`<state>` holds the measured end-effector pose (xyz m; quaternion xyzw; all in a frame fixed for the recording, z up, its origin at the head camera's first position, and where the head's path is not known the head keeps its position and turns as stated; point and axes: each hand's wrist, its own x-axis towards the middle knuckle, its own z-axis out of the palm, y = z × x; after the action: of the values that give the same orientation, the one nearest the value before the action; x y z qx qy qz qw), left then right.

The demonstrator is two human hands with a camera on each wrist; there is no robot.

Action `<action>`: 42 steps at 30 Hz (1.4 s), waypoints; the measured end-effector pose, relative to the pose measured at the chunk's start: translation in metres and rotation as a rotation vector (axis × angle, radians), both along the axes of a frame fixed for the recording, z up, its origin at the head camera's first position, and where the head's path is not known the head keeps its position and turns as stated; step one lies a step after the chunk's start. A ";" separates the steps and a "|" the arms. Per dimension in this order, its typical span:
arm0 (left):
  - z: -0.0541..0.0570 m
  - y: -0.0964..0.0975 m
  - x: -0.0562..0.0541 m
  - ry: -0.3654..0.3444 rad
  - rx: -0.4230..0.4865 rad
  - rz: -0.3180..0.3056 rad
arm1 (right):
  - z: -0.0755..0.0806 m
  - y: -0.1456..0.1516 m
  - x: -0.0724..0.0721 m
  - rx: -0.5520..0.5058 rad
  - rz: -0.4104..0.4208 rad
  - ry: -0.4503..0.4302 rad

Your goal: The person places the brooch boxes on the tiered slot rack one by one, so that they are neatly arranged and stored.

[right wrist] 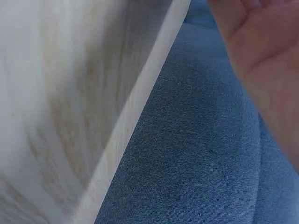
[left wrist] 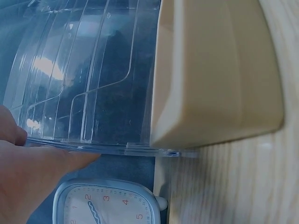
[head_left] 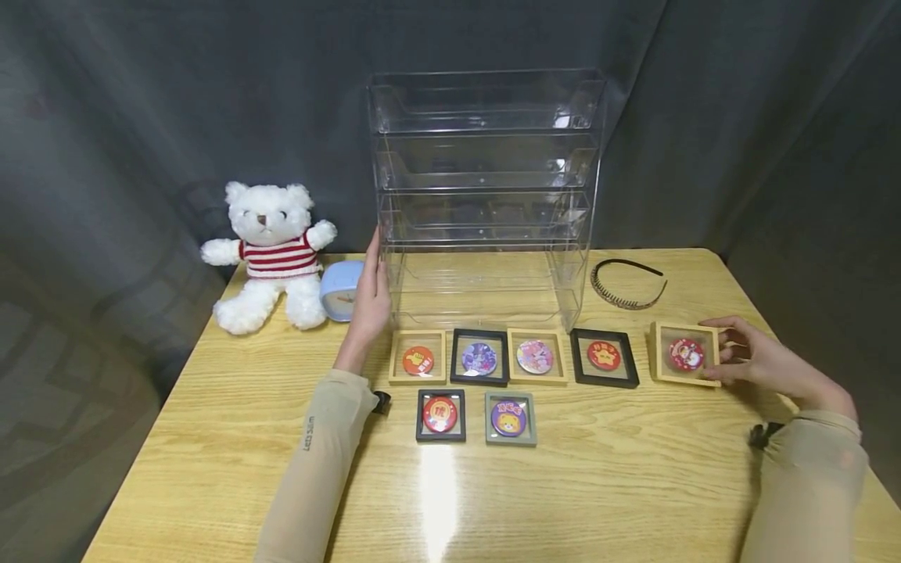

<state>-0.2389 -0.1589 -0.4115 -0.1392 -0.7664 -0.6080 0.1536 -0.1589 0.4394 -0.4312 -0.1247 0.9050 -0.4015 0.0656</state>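
A clear tiered display rack (head_left: 482,188) stands at the back of the table. Against its left side rest the straight fingers of my left hand (head_left: 370,299); the left wrist view shows a finger (left wrist: 70,159) along the panel. At the far right, my right hand (head_left: 763,363) pinches the right edge of a wooden-framed badge (head_left: 686,355), red with a cartoon figure. The right wrist view catches only part of the palm (right wrist: 271,60). In line with it lie a black-framed star badge (head_left: 604,356), a wooden-framed pink badge (head_left: 536,357), a black-framed purple badge (head_left: 479,358) and a wooden-framed thumbs-up badge (head_left: 418,360).
Closer to me are a black-framed red badge (head_left: 440,414) and a grey-framed bear badge (head_left: 509,419). A white teddy bear (head_left: 274,258) sits at the left beside a blue clock (head_left: 339,293). Right of the rack lies a headband (head_left: 619,301).
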 end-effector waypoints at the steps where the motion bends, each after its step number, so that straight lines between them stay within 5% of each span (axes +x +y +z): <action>1: 0.000 0.000 0.000 -0.002 -0.002 0.000 | 0.001 0.000 0.001 -0.004 -0.009 0.010; 13: -0.001 0.001 0.001 0.008 -0.013 0.023 | 0.019 -0.002 0.006 -0.066 -0.152 0.089; 28: -0.002 0.003 0.000 0.014 -0.002 0.034 | 0.052 -0.043 -0.001 -0.442 -0.252 0.326; 35: -0.001 0.004 -0.003 0.000 -0.007 0.047 | 0.065 -0.067 -0.006 -0.315 -0.319 0.412; 42: 0.010 0.008 0.009 -0.025 0.002 0.042 | 0.072 -0.084 -0.010 -0.410 -0.348 0.439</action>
<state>-0.2300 -0.1510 -0.4013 -0.1152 -0.7705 -0.6070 0.1569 -0.1687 0.3554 -0.3588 -0.0625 0.8058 -0.5436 -0.2266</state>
